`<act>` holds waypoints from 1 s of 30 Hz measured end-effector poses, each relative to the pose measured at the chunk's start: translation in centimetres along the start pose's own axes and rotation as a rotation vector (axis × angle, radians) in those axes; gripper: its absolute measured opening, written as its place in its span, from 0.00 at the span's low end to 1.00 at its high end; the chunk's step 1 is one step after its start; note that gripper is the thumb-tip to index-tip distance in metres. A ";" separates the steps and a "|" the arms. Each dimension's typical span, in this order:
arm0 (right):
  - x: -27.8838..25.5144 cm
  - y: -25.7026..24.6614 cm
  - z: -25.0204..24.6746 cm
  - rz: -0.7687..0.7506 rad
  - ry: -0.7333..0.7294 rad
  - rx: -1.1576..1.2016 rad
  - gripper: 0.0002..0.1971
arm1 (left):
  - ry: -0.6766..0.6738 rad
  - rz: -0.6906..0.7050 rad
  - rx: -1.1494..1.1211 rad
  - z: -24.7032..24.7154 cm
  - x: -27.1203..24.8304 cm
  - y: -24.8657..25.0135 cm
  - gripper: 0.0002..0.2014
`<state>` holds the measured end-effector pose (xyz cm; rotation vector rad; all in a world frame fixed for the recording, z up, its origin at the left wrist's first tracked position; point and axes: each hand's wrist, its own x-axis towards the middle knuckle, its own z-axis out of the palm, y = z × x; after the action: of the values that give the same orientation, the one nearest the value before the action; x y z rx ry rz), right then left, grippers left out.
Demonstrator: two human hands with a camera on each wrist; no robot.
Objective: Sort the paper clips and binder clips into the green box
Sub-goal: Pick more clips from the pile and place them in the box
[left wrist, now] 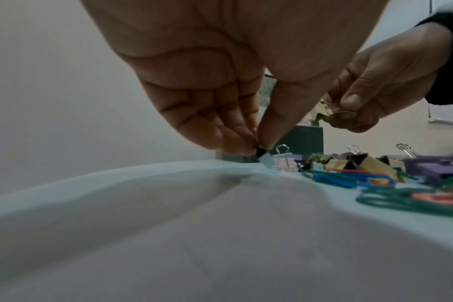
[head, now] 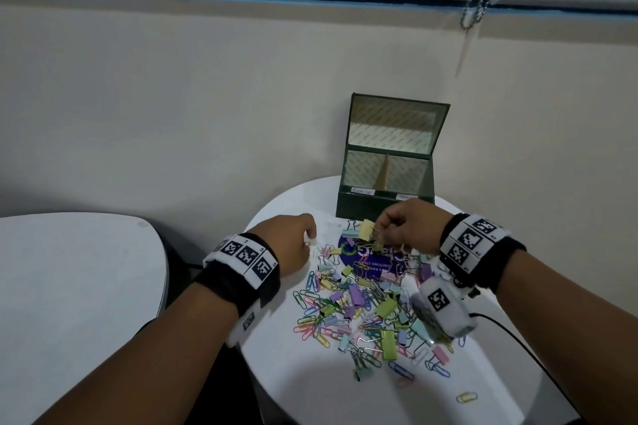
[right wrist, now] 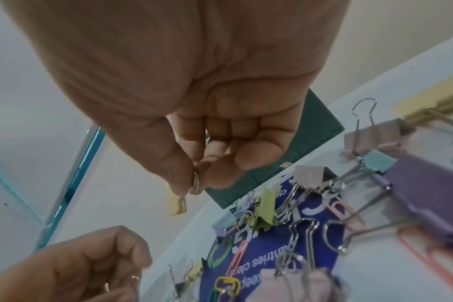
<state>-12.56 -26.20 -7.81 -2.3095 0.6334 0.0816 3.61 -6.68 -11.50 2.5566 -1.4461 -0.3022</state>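
Observation:
A green box (head: 383, 203) stands open at the back of the round white table (head: 310, 383), a divider splitting its inside. In front of it lies a pile of coloured paper clips and binder clips (head: 362, 307). My right hand (head: 379, 222) hovers above the pile's far end and pinches the wire handle of a yellow binder clip (head: 366, 229), which hangs below the fingertips (right wrist: 177, 204). My left hand (head: 310, 238) is at the pile's left edge, fingertips down on the table, pinching a small pale blue binder clip (left wrist: 266, 159).
A blue round sticker (head: 376, 260) lies under the far clips. A second white table (head: 69, 286) stands to the left across a dark gap. A black cable (head: 511, 331) runs off the right side. The wall is close behind the box.

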 end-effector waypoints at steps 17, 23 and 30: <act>1.2 -1.8 4.2 -0.140 -0.082 -0.892 0.16 | -0.114 0.051 0.064 0.0 -0.3 0.6 0.16; 0.7 -1.6 3.8 -0.124 -0.076 -0.835 0.19 | -0.166 0.055 0.072 0.3 0.0 0.6 0.10; 1.3 -1.5 4.5 -0.137 -0.118 -0.758 0.09 | -0.146 0.062 0.066 0.5 0.2 0.5 0.15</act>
<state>-10.18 -22.77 -10.48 -3.0362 0.4194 0.4579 3.16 -7.15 -11.85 2.5828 -1.6089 -0.4469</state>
